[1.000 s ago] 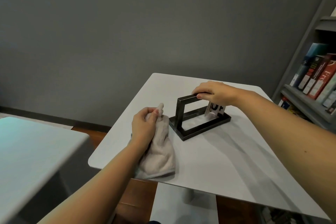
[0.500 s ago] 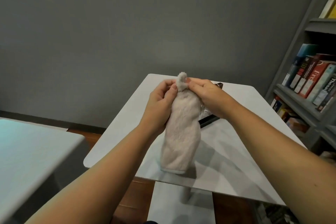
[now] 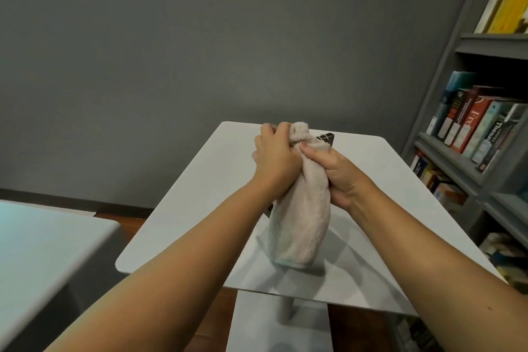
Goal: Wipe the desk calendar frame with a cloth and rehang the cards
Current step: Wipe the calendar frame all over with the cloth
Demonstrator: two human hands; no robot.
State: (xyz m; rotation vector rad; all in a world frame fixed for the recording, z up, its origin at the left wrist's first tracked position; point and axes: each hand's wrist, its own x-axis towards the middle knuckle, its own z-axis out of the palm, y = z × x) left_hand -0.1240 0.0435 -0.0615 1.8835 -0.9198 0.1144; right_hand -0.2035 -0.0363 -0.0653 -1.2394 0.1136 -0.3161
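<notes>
A beige fluffy cloth (image 3: 300,223) hangs bunched above the white table (image 3: 200,194). My left hand (image 3: 274,160) grips its top from the left. My right hand (image 3: 334,168) grips it from the right, thumb on the upper part. The cloth's lower end dangles just over the table's near edge. Behind the cloth and hands only a dark top corner of the calendar frame (image 3: 327,138) shows, with a bit of metal ring. The rest of the frame and the cards are hidden.
A grey bookshelf (image 3: 468,168) full of books stands close on the right. A second white table (image 3: 43,243) is at the left. A grey wall lies behind, and wooden floor shows between the tables.
My right hand left the frame and joined the left on the cloth, which was lifted off the table in front of the frame. Both hands now squeeze it more tightly.
</notes>
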